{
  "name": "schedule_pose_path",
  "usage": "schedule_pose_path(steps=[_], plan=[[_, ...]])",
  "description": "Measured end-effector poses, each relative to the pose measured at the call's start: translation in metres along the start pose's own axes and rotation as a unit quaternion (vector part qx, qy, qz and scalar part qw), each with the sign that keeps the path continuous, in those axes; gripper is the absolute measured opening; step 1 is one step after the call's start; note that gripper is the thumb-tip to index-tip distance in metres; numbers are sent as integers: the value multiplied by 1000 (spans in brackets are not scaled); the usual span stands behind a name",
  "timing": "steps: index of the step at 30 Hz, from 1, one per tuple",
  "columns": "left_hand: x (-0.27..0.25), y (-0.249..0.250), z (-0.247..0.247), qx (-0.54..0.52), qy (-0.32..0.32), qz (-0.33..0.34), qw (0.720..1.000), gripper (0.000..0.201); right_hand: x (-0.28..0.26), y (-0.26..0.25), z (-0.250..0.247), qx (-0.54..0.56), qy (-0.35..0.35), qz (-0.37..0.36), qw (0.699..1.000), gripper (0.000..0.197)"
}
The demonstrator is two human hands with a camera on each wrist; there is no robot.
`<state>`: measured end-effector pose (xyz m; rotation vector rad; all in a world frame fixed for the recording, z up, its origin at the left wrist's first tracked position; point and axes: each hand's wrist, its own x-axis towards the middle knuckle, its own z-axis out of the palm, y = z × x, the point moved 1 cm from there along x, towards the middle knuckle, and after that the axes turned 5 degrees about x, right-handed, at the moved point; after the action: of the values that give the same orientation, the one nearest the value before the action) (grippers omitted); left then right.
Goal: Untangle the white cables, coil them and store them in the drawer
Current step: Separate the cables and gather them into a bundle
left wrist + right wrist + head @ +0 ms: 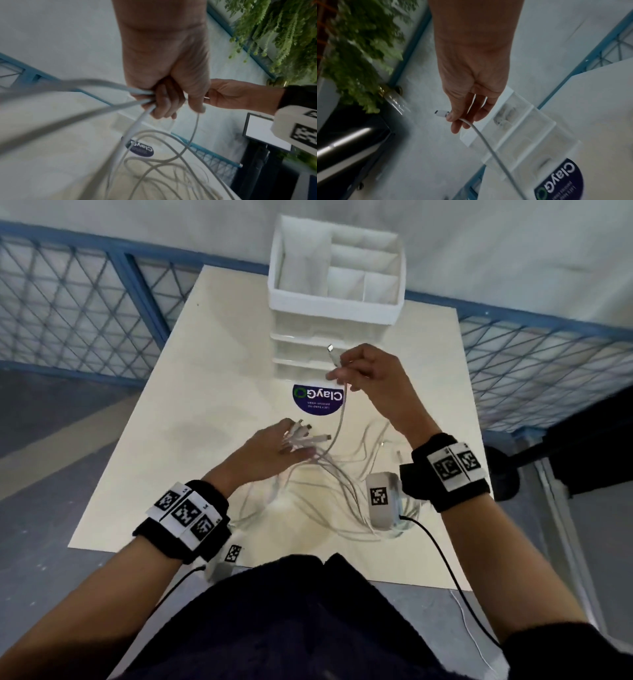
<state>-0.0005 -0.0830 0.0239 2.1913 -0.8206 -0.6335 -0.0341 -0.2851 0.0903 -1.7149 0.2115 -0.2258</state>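
Right fingers: your thumb (452, 115) and first fingers pinch one white cable just behind its plug (441, 113); the plug sticks out past your thumb.
Right hand (371, 378): you hold it up above the table, in front of the drawer unit.
Single cable (340, 419): it hangs down from your right hand to the pile.
Left fingers: your fingers (163, 102) are curled round a bunch of cable ends.
Left hand (274, 450): it is lower, just above the table; several plugs (308, 433) poke out past the fingers.
White cables (329, 491): the rest lie in loose tangled loops on the table (205, 378), between your two wrists.
Drawer unit (337, 299): white, at the far end of the table, with open boxes on top and drawers below.
Sticker (318, 400): round and dark, on the table just in front of the drawers.
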Motion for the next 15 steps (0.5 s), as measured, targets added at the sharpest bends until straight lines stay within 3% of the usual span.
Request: schedule_pose_path(steps=[5, 11, 15], plan=[[17, 37, -13, -285, 31, 28, 958, 27, -15, -11, -2, 18, 11, 6, 1000, 11], [27, 58, -8, -325, 98, 61, 939, 21, -22, 1, 13, 95, 44, 36, 994, 22], [28, 65, -4, -344, 108, 54, 931, 26, -20, 4, 19, 125, 53, 48, 990, 28]])
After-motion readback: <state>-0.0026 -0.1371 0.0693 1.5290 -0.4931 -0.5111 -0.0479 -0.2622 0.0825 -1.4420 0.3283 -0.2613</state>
